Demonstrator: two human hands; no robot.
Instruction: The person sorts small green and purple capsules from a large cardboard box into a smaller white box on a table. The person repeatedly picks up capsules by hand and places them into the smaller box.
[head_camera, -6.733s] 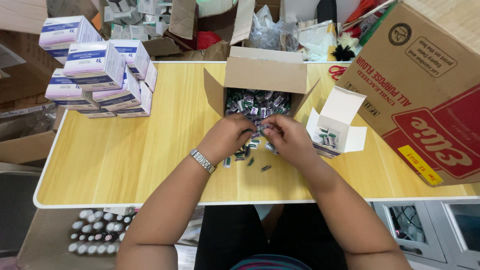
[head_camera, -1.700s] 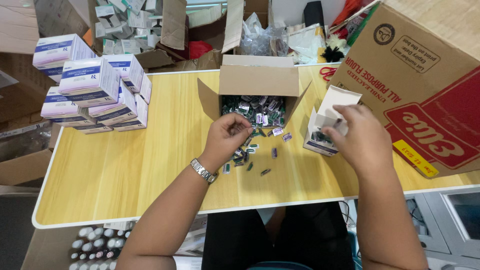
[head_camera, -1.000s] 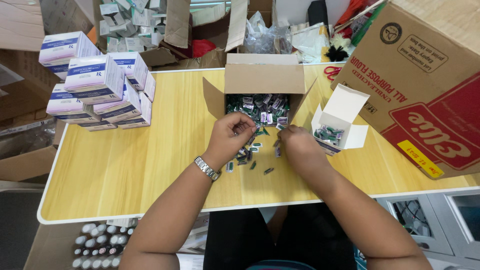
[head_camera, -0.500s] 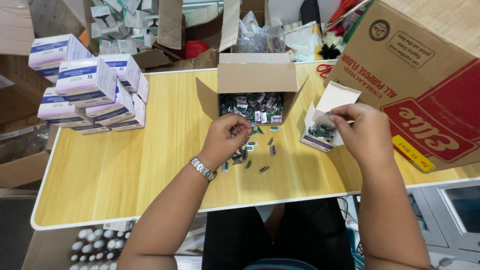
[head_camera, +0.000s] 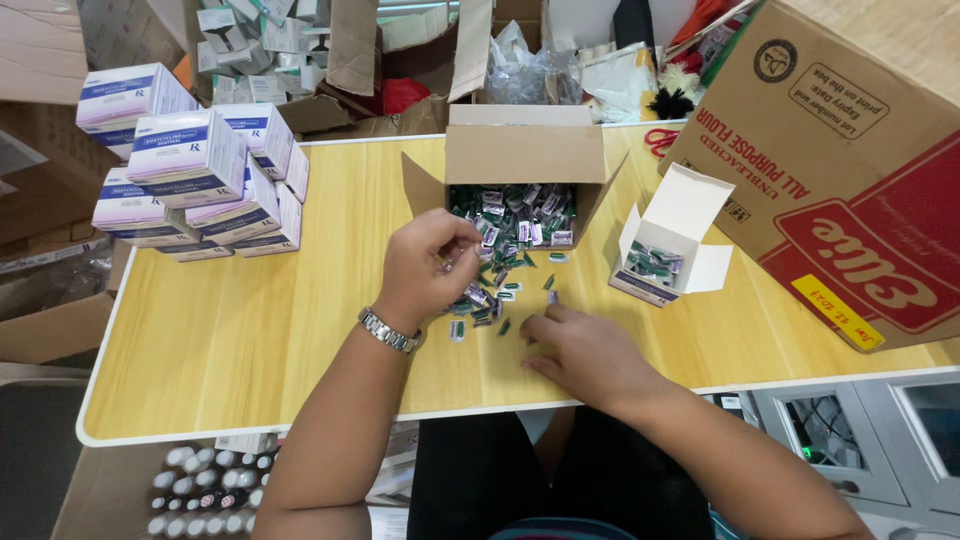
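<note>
Open carton (head_camera: 520, 150) behind scattered vials (head_camera: 495, 295), small box (head_camera: 665, 240) right.

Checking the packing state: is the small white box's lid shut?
No, the small white box stands with its lid up, green vials showing inside.

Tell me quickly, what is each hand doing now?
Left hand: fingers curled over the small green vials; whether it holds any cannot be told.
Right hand: open, flat on the table, holding nothing visible.
</note>
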